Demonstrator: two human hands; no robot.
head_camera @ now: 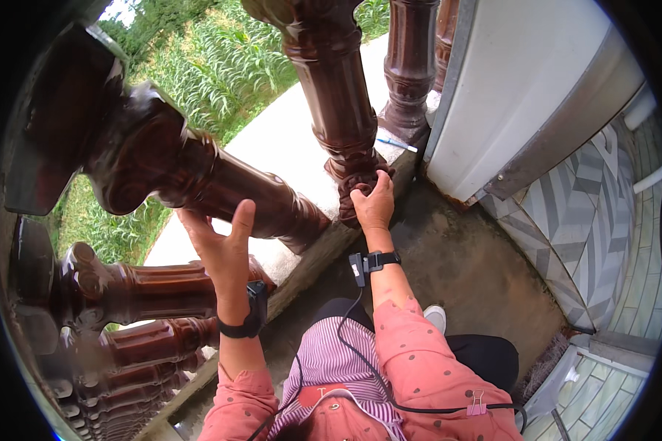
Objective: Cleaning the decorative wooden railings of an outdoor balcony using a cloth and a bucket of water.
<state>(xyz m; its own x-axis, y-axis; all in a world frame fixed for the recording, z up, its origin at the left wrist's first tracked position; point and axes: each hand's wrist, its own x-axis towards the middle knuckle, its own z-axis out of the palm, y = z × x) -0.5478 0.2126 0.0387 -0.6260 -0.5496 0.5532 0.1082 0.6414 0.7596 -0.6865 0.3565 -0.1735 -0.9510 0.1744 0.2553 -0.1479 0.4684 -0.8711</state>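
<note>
My right hand point(374, 206) holds a bunched dark brown cloth point(354, 193) against the foot of a glossy brown baluster point(339, 105). The cloth wraps partly around that foot, where it meets the pale ledge. To the left, my left hand point(218, 237) is raised with thumb and fingers spread, beside a second glossy baluster point(237, 187) that leans across the view. Its fingertips are at the underside of this baluster; whether they touch it I cannot tell. Both wrists wear black straps, and a cable runs from the right one.
A blue-and-white pen-like object point(397, 144) lies on the pale ledge point(270, 138) near another baluster point(411, 66). Several more balusters point(154, 286) line the left. A white panel with a metal edge point(518, 82) stands at right, above wet-looking concrete floor point(458, 259) and patterned tiles point(568, 209).
</note>
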